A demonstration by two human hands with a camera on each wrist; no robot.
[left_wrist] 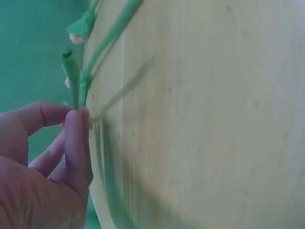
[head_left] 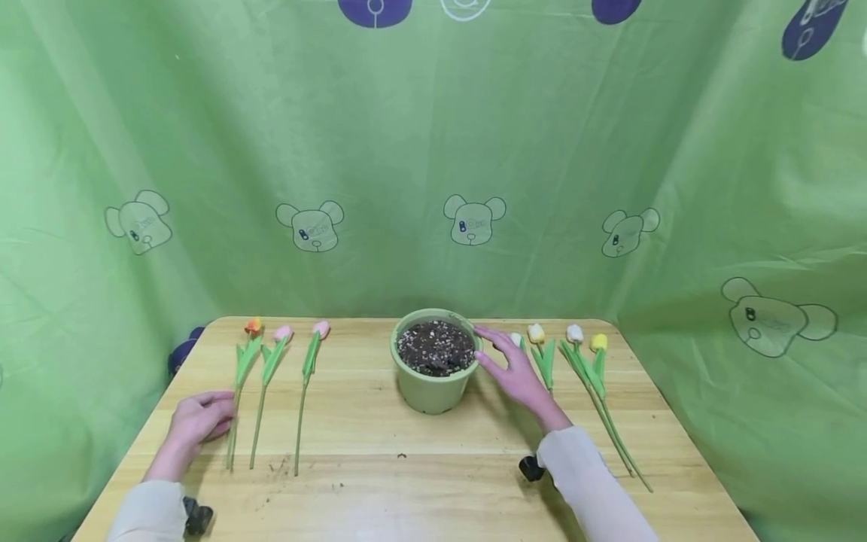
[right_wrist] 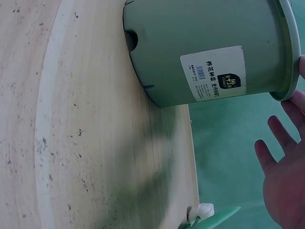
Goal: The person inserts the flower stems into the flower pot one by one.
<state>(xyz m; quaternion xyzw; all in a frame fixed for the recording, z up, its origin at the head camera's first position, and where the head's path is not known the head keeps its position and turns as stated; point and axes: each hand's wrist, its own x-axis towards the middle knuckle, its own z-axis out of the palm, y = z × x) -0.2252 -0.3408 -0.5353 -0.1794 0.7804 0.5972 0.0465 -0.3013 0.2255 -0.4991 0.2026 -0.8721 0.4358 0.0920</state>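
Note:
At the table's left side my left hand [head_left: 199, 420] pinches the stem of an orange-red artificial tulip [head_left: 253, 326]. In the left wrist view the cut end of its green stem [left_wrist: 71, 76] sticks up past the thumb and fingertips. Two pink tulips, one [head_left: 282, 333] beside it and another [head_left: 321, 329] farther right, lie with their blooms toward the back edge. A green flowerpot [head_left: 433, 393] full of dark soil [head_left: 436, 348] stands upright at the back middle. With fingers spread and fairly straight, my right hand [head_left: 518, 376] touches the pot's right rim.
Right of the pot lie several more tulips, among them a cream one [head_left: 536, 333], a white one [head_left: 574, 333] and a yellow one [head_left: 599, 342]. Soil crumbs dot the wooden table [head_left: 379, 497]. A green curtain [head_left: 433, 135] hangs close behind it.

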